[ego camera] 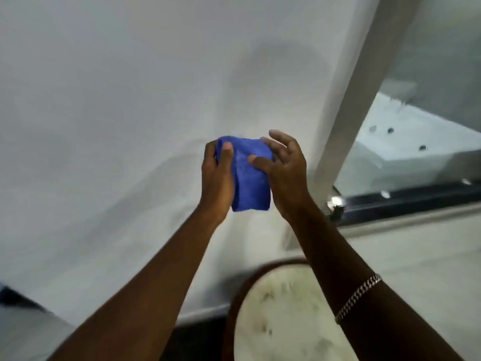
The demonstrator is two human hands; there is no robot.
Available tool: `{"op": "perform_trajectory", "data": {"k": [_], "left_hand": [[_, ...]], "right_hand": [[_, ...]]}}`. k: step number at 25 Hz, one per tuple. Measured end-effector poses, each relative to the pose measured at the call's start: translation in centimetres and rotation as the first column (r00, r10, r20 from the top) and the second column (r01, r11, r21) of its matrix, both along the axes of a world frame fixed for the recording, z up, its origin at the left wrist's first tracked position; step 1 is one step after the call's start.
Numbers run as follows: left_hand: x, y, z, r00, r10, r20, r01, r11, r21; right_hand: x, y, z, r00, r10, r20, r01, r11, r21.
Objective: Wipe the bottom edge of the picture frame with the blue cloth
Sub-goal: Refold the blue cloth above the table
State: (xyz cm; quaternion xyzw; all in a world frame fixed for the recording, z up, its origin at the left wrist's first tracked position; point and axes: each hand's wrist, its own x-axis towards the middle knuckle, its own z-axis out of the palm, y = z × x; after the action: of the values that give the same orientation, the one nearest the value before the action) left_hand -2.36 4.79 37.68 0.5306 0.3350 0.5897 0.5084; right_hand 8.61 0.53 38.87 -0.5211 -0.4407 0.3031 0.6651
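Note:
A folded blue cloth (250, 181) is held up in front of a plain white wall, between both hands. My left hand (217, 181) grips its left side with the thumb on the front. My right hand (283, 173) presses its right side with the thumb on the cloth and the other fingers spread apart. No picture frame is in view.
A white wall (117, 113) fills the left and centre. A white post (359, 87) borders a glass pane (429, 126) on a dark sill at the right. A round marble-topped table (286, 313) with a dark rim stands below my right forearm.

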Motion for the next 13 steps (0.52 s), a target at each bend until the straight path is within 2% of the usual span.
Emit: {"op": "perform_trajectory", "data": {"k": [3,5,7,9,11,13], "left_hand": [[2.8,-0.8,-10.1,0.992,-0.092,0.090,0.115,0.945,-0.307],[4.3,-2.0,-17.1,0.991,-0.110,0.081,0.134,0.905,-0.403],[5.5,-3.2,-24.3,0.995,-0.082,-0.047,0.043,0.836,-0.547],[5.9,-4.5,-30.5,0.979,-0.020,-0.205,-0.124,0.740,-0.661],[5.5,-5.5,-35.8,0.936,0.022,-0.352,-0.272,0.681,-0.680],[4.6,-6.3,-39.9,0.908,-0.041,-0.418,-0.290,0.658,-0.695]], "right_hand": [[2.8,-1.6,-10.3,0.995,-0.042,-0.091,0.008,0.940,-0.340],[4.1,-3.2,-17.1,0.988,-0.067,-0.137,-0.013,0.857,-0.515],[5.7,-4.3,-24.4,0.992,-0.105,-0.075,0.037,0.787,-0.616],[6.6,-5.1,-30.5,0.993,-0.115,0.020,0.098,0.722,-0.684],[6.8,-5.5,-35.4,0.994,-0.102,0.051,0.105,0.654,-0.749],[6.5,-5.9,-39.4,0.998,-0.060,0.036,0.065,0.601,-0.797]]}}
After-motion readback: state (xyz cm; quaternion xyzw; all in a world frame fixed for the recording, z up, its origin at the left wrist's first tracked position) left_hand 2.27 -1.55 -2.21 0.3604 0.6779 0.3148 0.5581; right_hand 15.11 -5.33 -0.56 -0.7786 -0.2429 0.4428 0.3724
